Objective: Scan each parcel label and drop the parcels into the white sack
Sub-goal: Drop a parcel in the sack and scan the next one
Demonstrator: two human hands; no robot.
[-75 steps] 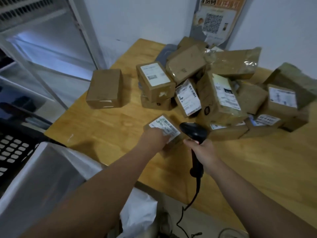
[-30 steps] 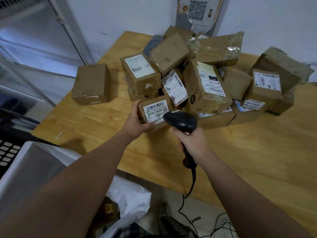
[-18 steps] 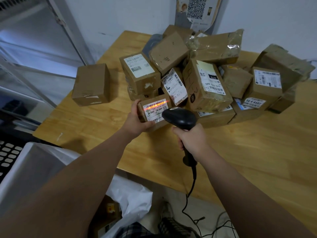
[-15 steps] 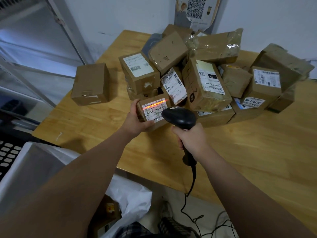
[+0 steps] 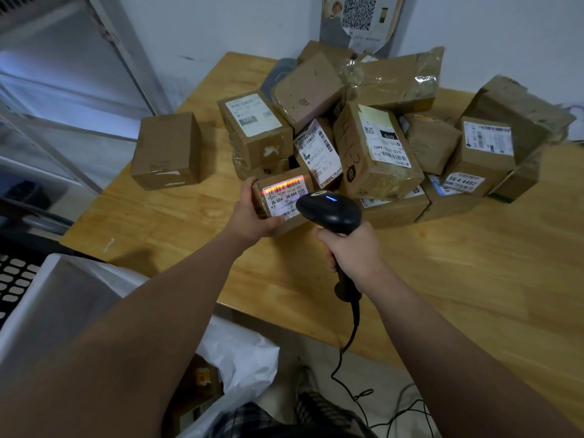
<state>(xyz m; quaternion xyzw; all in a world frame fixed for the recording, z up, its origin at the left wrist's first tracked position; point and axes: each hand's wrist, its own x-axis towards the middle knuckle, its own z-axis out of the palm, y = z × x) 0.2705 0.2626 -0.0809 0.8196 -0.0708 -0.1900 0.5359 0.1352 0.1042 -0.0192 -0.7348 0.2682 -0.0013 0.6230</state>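
My left hand (image 5: 252, 213) grips a small parcel (image 5: 281, 200) from its left side, thumb along the near edge, fingers wrapped round the far side. The parcel is tilted so its label (image 5: 286, 196) faces up at me, at the near edge of the pile (image 5: 363, 134) on the table (image 5: 474, 279); I cannot tell if its base touches the wood. An orange scan line crosses the barcode at the top of the label, which reads J6-S04.

My right hand (image 5: 354, 251) is closed round the handle of the black scanner (image 5: 328, 213). The scanner head points at the label, just beside the parcel's right side, with a blue light lit on top. Its cable (image 5: 350, 336) drops off the table edge to the floor.

The pile is brown boxes, several with white labels, heaped against the wall. One box (image 5: 166, 151) sits apart on the left of the table.

The sack (image 5: 240, 358) is below the near table edge at lower left, mouth open, white plastic folded over a grey bin (image 5: 47, 305). A cardboard item shows inside the sack; details too dark to tell. A QR poster (image 5: 360, 17) hangs on the wall behind the pile.
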